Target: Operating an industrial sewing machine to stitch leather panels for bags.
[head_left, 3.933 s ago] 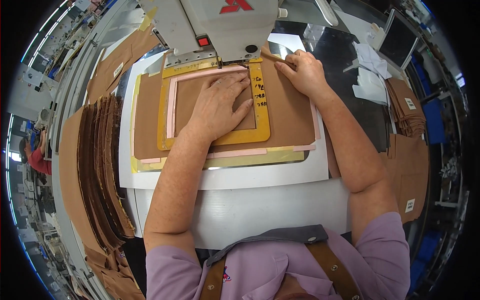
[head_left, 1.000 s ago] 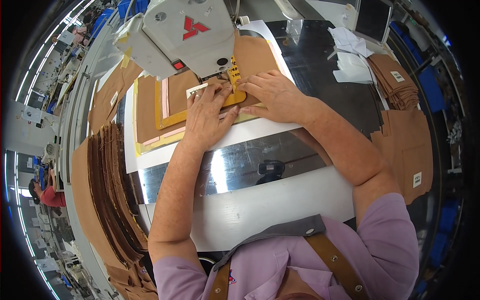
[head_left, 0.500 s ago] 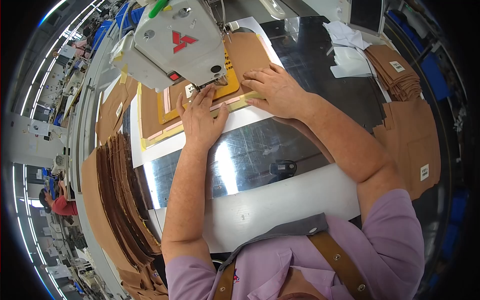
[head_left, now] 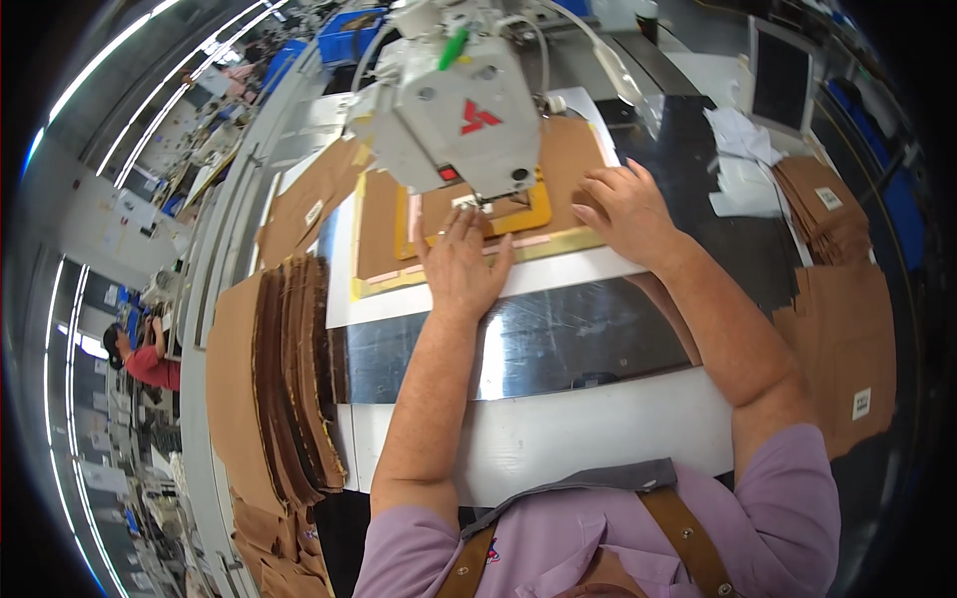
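A white sewing machine head (head_left: 469,125) with a red emblem stands over a brown fabric panel (head_left: 575,149). Around the stitching area, a yellow frame (head_left: 541,206) lies on the panel, and a white sheet (head_left: 399,311) extends from underneath. My left hand (head_left: 465,274) rests with fingers stretched forward, its fingertips on the work just in front of the needle area, beside a small white label that they partly cover. My right hand (head_left: 635,216) is at the panel's right side, fingers loosely bent and apart with nothing visible in them. Its palm side is hidden.
At the left hangs a thick stack of brown fabric pieces (head_left: 239,369). More labelled brown pieces (head_left: 822,204) lie at the right, with another pile (head_left: 847,349) nearer me. White cloth (head_left: 743,149) and a monitor (head_left: 783,80) stand back right. A co-worker (head_left: 150,364) sits far left.
The whole view has shifted, so the machine appears farther right and lower. My right hand has drawn away from the yellow frame toward the panel's right edge. My left hand stays near the needle.
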